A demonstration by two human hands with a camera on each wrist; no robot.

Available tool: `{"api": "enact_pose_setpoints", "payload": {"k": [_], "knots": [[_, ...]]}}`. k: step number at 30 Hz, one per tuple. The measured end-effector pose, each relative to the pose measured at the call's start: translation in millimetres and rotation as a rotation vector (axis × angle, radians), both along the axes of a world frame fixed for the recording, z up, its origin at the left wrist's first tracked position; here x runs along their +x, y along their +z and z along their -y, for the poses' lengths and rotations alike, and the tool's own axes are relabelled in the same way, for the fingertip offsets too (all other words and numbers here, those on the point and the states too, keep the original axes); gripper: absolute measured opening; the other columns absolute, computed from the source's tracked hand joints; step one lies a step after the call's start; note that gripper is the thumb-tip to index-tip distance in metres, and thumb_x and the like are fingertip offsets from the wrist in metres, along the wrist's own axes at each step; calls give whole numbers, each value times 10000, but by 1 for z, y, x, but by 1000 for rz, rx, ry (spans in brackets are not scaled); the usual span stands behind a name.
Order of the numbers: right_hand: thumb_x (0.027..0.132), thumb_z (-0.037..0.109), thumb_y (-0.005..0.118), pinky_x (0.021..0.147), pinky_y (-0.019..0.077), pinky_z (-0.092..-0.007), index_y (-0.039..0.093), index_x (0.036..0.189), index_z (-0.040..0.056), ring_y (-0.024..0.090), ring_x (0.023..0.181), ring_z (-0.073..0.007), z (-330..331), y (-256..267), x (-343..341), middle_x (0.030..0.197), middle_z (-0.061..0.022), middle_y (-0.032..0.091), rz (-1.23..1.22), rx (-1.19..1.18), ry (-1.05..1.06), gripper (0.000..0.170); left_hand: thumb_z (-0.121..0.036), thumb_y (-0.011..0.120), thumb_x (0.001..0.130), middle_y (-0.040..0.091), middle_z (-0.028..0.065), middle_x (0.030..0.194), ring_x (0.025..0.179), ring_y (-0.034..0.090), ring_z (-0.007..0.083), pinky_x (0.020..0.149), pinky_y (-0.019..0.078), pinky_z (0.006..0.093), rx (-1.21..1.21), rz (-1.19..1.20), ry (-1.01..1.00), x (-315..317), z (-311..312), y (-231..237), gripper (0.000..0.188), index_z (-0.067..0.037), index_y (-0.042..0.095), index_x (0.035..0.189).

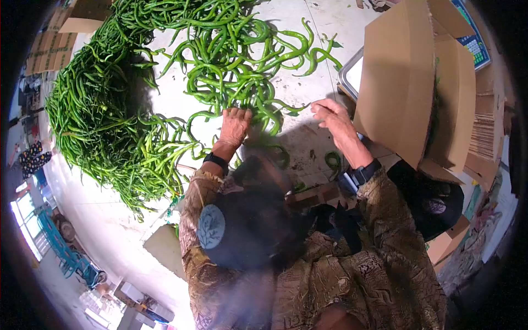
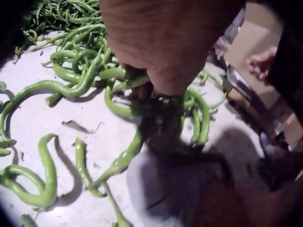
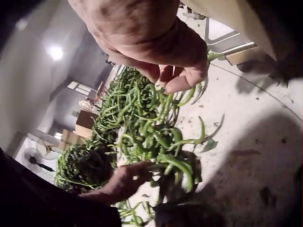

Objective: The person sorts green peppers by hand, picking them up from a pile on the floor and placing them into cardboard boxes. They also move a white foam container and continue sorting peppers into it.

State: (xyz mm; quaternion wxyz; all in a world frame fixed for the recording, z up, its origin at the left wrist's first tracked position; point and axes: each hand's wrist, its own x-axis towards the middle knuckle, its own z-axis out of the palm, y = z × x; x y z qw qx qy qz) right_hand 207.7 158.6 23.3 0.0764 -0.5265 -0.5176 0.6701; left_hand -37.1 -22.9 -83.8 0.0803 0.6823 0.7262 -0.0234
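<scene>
My left hand (image 1: 235, 125) is down at the near edge of a loose spread of long green chili peppers (image 1: 231, 82). In the left wrist view, its curled fingers grip green peppers (image 2: 113, 74) whose ends stick out beside them; the fingertips are mostly hidden. My right hand (image 1: 336, 122) hovers to the right of the spread, fingers loosely bent. The right wrist view shows its thumb and fingertips (image 3: 180, 82) close together above the peppers, with no pepper visible between them. Single curled peppers (image 2: 33, 189) lie near the left hand.
A large heap of green peppers (image 1: 93, 115) curves along the left. Tall cardboard boxes (image 1: 393, 71) stand at the right, beside a metal tray's rim (image 1: 352, 69) and a blue scale (image 1: 476, 44). Loose peppers (image 1: 333, 161) and debris lie on the pale floor (image 1: 308, 137).
</scene>
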Motion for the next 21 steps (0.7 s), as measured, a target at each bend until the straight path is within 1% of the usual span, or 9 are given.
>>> {"api": "enact_pose_setpoints", "payload": {"k": [2,5,7,8,11,13,17,20,21], "knots": [[878,241,607,673,468,-292,662,1040,37,575,785,-125,-13,-27,-1,895,-40,649,59,35,-26,266,-63,562,797,632,112,849,887,603,277,854,418,423,63,67,-23,-3,-5,18,394,-89,559,1190],[860,237,622,707,479,-328,660,1019,23,600,798,-178,-41,-61,-15,906,-98,659,149,292,18,269,-34,570,808,596,202,686,616,600,380,577,479,471,184,593,167,-6,-29,87,296,-68,560,1102],[835,247,650,777,478,-368,655,1016,10,618,840,-258,-56,-84,-32,942,-157,660,181,618,16,298,-41,601,852,648,190,768,660,636,369,585,504,415,173,494,322,-8,-48,137,260,-49,580,1111],[823,258,665,812,467,-385,656,1014,11,615,874,-289,-62,-95,-41,949,-169,660,233,637,9,313,-64,585,887,643,189,752,658,644,359,587,503,416,174,503,307,-13,-52,147,229,-36,574,1114],[793,360,698,934,418,-450,609,1125,27,550,1055,-374,-88,-135,-57,1111,-222,601,344,721,-6,479,-159,576,935,658,188,818,695,657,286,640,499,362,94,950,388,-2,-63,170,242,-18,597,1132],[781,428,696,967,395,-470,567,1188,31,514,1106,-399,-92,-132,-70,1207,-239,547,476,769,-16,583,-176,579,941,664,174,855,722,654,245,672,496,342,-146,1044,394,-1,-65,157,248,-9,616,1120],[761,525,683,1009,336,-488,514,1257,27,447,1180,-397,-96,-137,-89,1246,-230,525,555,813,32,724,-120,564,942,678,121,872,739,654,200,688,514,320,106,797,274,-33,-75,135,229,-2,602,1135],[752,583,662,989,310,-538,493,1280,27,426,1193,-390,-99,-133,-101,1247,-201,535,642,743,40,785,-25,544,919,679,101,895,785,635,151,702,518,285,287,889,522,-89,-91,86,230,7,591,1142],[749,599,658,976,305,-556,488,1285,29,420,1199,-387,-102,-130,-107,1245,-193,539,703,685,39,801,-46,561,900,675,124,906,765,641,185,697,516,304,303,727,543,-102,-102,83,241,4,596,1133]]}}
